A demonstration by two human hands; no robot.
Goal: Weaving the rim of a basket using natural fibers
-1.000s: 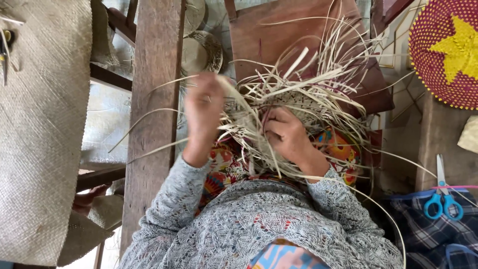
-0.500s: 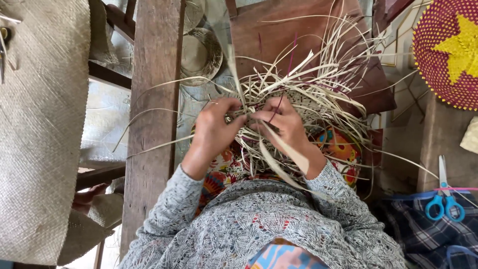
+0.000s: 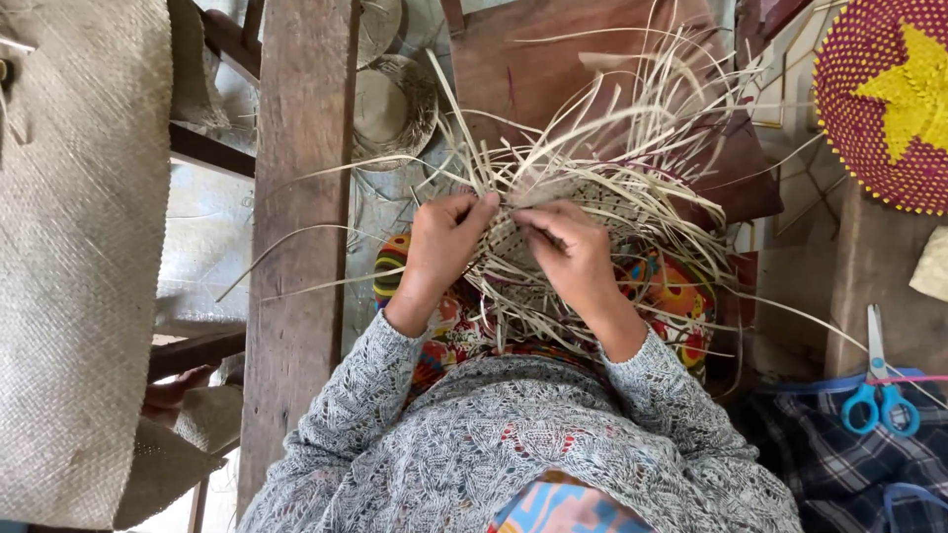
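Straw weaving (image 3: 553, 232) sits on the lap at centre, left hand (image 3: 444, 242) and right hand (image 3: 568, 247) each pinching strips at its twelve o'clock edge, best kept taut.

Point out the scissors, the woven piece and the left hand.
scissors (image 3: 879, 405): head view, blue handles.
woven piece (image 3: 506, 247): head view, plaited middle between the hands.
left hand (image 3: 444, 242): head view, back of hand.
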